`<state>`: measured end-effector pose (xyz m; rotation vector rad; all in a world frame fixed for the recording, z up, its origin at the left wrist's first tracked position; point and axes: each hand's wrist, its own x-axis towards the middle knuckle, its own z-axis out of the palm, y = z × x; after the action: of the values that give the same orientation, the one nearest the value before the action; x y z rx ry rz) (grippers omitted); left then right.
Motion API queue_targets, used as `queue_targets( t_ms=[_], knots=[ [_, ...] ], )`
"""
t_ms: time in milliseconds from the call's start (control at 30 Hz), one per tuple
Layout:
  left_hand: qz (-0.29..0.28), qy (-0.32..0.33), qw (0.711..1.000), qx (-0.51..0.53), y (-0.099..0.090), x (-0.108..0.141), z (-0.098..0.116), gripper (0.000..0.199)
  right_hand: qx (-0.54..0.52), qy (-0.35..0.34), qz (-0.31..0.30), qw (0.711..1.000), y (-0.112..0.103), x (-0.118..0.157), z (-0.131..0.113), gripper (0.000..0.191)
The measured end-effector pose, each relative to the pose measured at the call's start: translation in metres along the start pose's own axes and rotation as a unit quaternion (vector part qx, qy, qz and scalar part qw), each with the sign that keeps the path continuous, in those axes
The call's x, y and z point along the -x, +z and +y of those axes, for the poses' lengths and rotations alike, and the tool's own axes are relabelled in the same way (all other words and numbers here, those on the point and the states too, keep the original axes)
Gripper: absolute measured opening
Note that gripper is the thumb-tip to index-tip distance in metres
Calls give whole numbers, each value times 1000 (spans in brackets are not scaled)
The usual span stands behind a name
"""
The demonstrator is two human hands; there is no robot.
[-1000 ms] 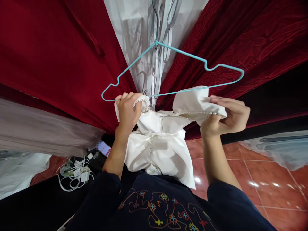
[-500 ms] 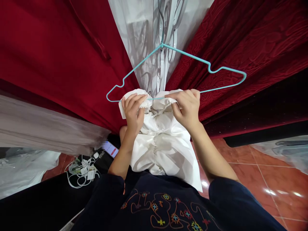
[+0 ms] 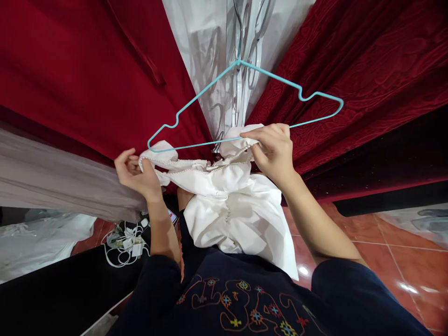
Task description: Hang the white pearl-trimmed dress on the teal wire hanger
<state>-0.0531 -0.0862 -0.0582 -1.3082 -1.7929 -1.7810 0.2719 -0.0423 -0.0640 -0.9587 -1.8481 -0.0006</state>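
A white dress (image 3: 241, 224) with pearl-like trim along its neckline lies bunched over my lap, its upper part lifted toward the hanger. My left hand (image 3: 138, 173) pinches the trimmed edge at the dress's left side, pulling it out sideways below the hanger's left end. With fingers and thumb, my right hand (image 3: 275, 154) grips the dress's right shoulder part together with the lower bar of a light blue hanger (image 3: 269, 73). The hanger's hook points up and away, near a white ornate metal frame (image 3: 241, 98). Part of the bar is hidden behind my right hand.
Dark red fabric (image 3: 87, 70) hangs on the left, and red patterned fabric (image 3: 367, 51) on the right. Tangled white cables (image 3: 128, 245) lie on a black surface at lower left, near a partly hidden phone (image 3: 172, 215). Red floor tiles (image 3: 378, 233) show at right.
My left hand has moved left and slightly down, drawing the dress's left edge away from the hanger bar and stretching the neckline. My right hand has kept its grip.
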Motion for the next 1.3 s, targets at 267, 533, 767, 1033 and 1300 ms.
queue_targets(
  t_ms=[267, 533, 767, 1033, 1300],
  knots=[
    [-43, 63, 996, 45, 23, -53, 70, 10, -3, -1, -1, 1000, -1, 2, -3, 23],
    [-288, 184, 935, 98, 21, -18, 128, 29, 17, -7, 9, 1000, 2, 6, 0, 25],
    [-374, 202, 900, 96, 46, 13, 121, 25, 24, -10, 3, 1000, 1, 6, 0, 23],
    [-480, 181, 855, 81, 63, 25, 116, 31, 65, -103, 150, 981, -4, 22, 5, 20],
    [-500, 108, 847, 142, 61, 16, 120, 30, 79, 202, 189, 958, -59, 41, 55, 11]
  ],
)
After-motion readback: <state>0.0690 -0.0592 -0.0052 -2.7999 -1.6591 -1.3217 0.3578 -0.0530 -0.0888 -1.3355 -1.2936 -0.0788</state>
